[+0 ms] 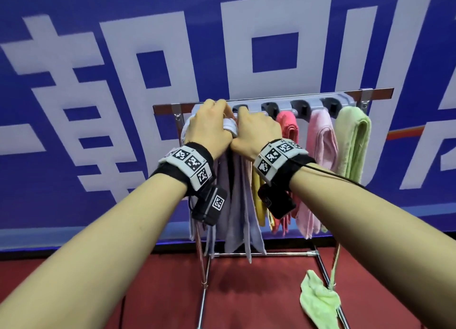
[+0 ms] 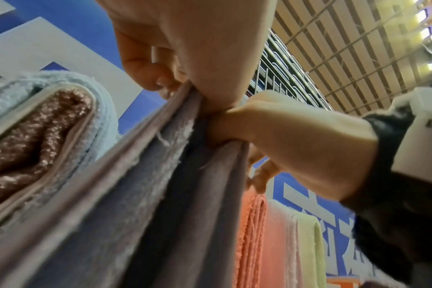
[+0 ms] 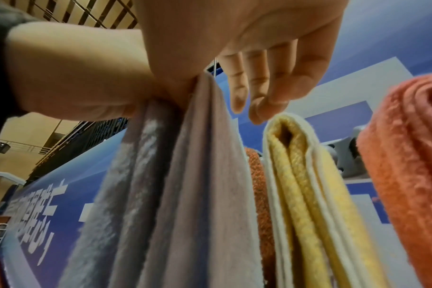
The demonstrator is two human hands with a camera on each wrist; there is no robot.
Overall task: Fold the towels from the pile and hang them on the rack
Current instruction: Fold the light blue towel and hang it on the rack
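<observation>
A lavender towel (image 1: 238, 200) hangs folded from the left part of the rack's grey hook bar (image 1: 308, 105). Both hands hold its top fold side by side. My left hand (image 1: 217, 116) pinches the cloth (image 2: 141, 194) between thumb and fingertips (image 2: 165, 83). My right hand (image 1: 246, 121) grips the same fold; the wrist view shows the towel (image 3: 180, 194) coming out from under the thumb side, with three fingers (image 3: 259, 91) hanging loosely curled beside it. The top of the fold is hidden by the hands.
Further right on the bar hang a yellow towel (image 3: 308, 194), a coral towel (image 1: 287, 126), a pink towel (image 1: 323, 143) and a green towel (image 1: 352, 136). A light blue towel (image 2: 101, 109) hangs to the left. A green cloth (image 1: 320, 301) lies on the rack's base over the red floor.
</observation>
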